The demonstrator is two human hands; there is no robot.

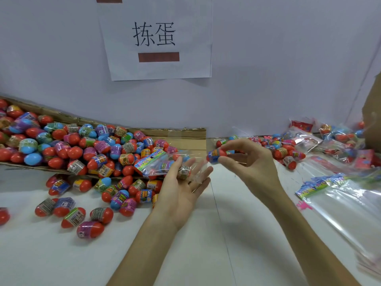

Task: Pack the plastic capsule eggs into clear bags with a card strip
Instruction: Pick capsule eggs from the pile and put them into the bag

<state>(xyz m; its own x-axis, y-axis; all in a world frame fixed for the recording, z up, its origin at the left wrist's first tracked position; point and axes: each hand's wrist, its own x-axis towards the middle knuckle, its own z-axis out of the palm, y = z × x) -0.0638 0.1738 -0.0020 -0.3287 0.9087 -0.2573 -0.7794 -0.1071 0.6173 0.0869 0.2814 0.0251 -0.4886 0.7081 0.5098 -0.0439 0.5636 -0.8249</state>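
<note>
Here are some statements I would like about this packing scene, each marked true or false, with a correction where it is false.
1. The right hand pinches a red plastic capsule egg with a blue label. True.
2. The left hand carries nothing. False: a clear plastic bag with a colourful card strip lies on its straight fingers, with eggs already inside.
3. The loose pile of capsule eggs lies on the person's right. False: it lies on the left, partly on flattened brown cardboard.
4. A stack of empty clear bags lies on the white table to the right. True.
5. The white paper sign on the wall is blank. False: it bears large black characters.
</note>
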